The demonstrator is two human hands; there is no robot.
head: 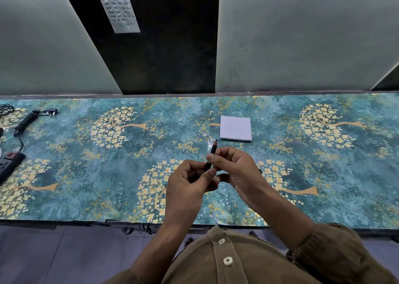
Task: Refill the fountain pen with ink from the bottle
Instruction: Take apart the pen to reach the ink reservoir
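Fountain pen (pixel 212 154) held between both hands, nib pointing away.

The left hand (pixel 187 182) pinches its near end and the right hand (pixel 235 171) grips the middle; its long axis runs away from the body, toward the white paper (pixel 236 128) beyond on the table (pixel 86 193). No ink bottle is visible.

The person wears an olive-brown corduroy shirt (pixel 244 262) with two pale round buttons (pixel 227 260) down its front placket. Its sleeves (pixel 332 253) are pushed up well behind the fingers, bunched near the elbows, leaving both forearms bare.
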